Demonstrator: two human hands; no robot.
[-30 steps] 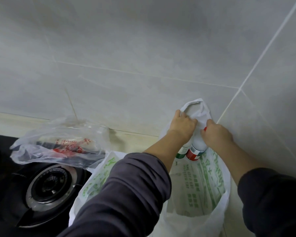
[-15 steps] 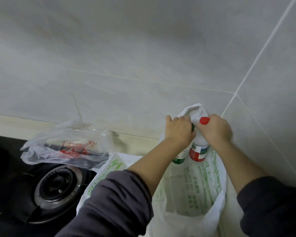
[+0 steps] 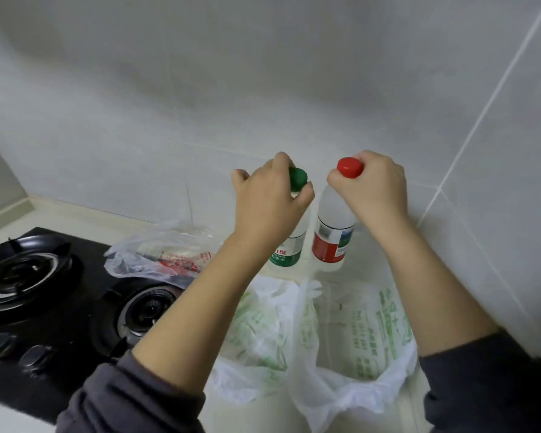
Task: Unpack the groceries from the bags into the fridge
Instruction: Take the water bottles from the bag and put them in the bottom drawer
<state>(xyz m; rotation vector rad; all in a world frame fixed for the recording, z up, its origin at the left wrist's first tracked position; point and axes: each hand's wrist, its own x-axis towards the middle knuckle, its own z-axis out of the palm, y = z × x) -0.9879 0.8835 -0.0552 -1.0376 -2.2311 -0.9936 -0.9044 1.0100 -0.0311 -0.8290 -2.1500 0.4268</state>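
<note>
A person in dark grey sleeves holds two water bottles by their necks above a kitchen counter [image 3: 369,278], in the corner of a tiled wall [image 3: 263,89]. The left hand [image 3: 270,203] is closed around the neck of the green-capped bottle [image 3: 289,245], its fingers curled just under the green cap. The right hand [image 3: 374,189] grips the red-capped bottle [image 3: 333,235] the same way, with the red cap showing above the knuckles. Both bottles hang upright, side by side and close together without clearly touching; the green-capped one carries a green label, the red-capped one a red label. They are held above the far rim of an open white bag [image 3: 353,339] printed in green, which slumps on the counter between the forearms. Whether the bottle bases touch the counter cannot be told. To the left of the bottles a clear bag [image 3: 156,257] with red-printed packaging inside lies partly on the counter and partly over the edge of a black gas hob [image 3: 44,307]. Two burners and two knobs show on the hob.
</note>
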